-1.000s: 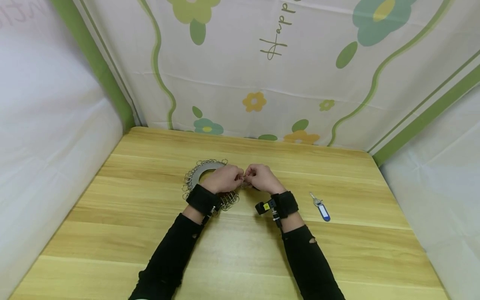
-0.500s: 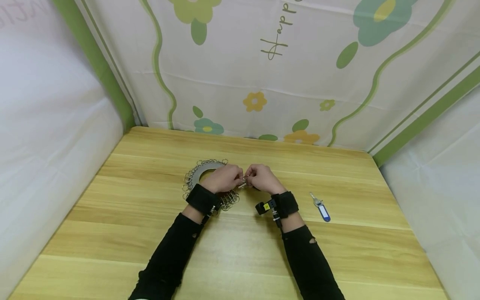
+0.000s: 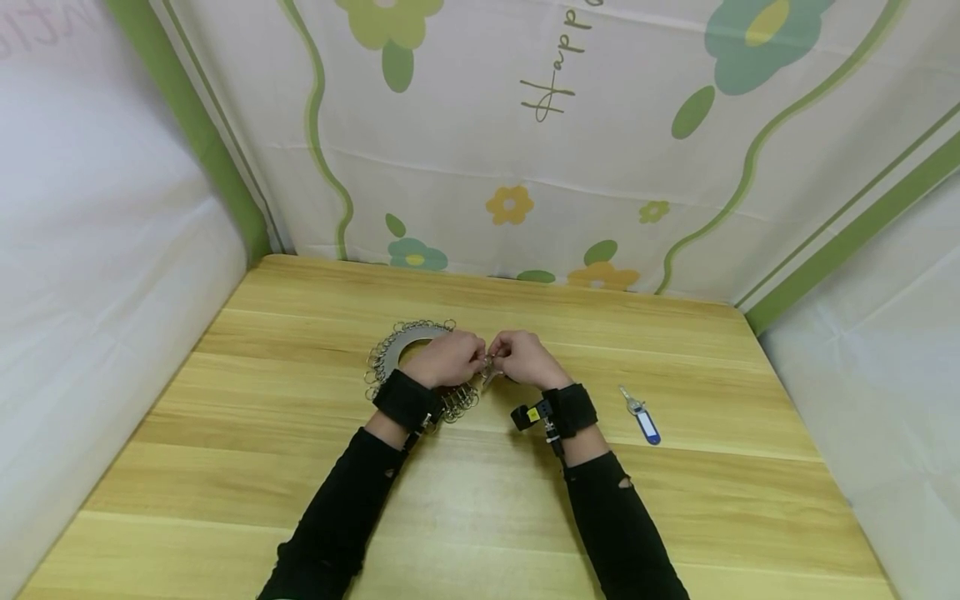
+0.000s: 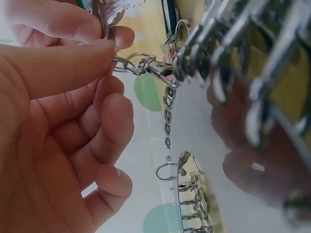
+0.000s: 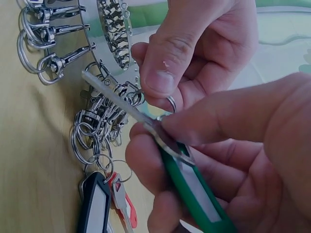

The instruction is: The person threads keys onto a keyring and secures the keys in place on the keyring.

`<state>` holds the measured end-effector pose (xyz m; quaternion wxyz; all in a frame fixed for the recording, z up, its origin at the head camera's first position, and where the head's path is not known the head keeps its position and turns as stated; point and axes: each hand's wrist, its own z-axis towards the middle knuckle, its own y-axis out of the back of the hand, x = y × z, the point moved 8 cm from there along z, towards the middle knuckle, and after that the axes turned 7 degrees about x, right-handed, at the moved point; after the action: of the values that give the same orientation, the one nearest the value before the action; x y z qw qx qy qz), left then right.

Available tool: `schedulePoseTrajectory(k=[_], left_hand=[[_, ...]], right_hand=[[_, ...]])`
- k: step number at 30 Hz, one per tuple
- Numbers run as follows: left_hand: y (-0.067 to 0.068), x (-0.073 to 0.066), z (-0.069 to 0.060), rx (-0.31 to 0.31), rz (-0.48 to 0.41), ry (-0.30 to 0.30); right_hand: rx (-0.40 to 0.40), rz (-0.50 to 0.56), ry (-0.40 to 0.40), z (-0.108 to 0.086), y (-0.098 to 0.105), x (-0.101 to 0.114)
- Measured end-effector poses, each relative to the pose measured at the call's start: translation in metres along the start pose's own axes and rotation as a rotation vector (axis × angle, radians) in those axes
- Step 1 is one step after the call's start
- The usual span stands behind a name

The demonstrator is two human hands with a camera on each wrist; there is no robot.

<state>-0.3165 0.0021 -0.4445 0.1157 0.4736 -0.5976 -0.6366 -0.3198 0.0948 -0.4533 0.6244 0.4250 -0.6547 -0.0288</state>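
Observation:
A round metal key holder (image 3: 392, 354) with several snap hooks and rings around its rim is left of the middle of the table. My left hand (image 3: 447, 358) is over its right side. In the left wrist view, thumb and forefinger pinch a split ring (image 4: 120, 64), linked to a snap hook (image 4: 158, 70) on the holder. My right hand (image 3: 525, 358) pinches a key (image 5: 114, 97) with a green tag (image 5: 194, 191), close to the left fingertips. Whether the key's hole is on the ring is hidden by the fingers.
Keys with a black tag (image 5: 95, 204) and a red tag (image 5: 130, 213) hang from rings on the holder. A key with a blue tag (image 3: 647, 423) lies on the wooden table (image 3: 712, 500) to the right. A flowered cloth (image 3: 450, 150) stands behind the table.
Both hands stay in nearly the same place, fingertips close together. The key between them has turned a little in the right fingers. The blue-tagged key has not moved.

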Motion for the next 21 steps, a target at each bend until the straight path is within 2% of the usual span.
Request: schedulePoseTrajectory(k=[10,21], left_hand=[[0.003,-0.001,-0.0016,-0.016,-0.052,-0.006],[0.0021,-0.0001,0.0006,-0.026,-0.054,-0.004]], right_hand=[[-0.022,0.021,0.004,0.0002,0.0016,0.0005],[-0.045,0.071,-0.03,-0.0017,0.0044,-0.0006]])
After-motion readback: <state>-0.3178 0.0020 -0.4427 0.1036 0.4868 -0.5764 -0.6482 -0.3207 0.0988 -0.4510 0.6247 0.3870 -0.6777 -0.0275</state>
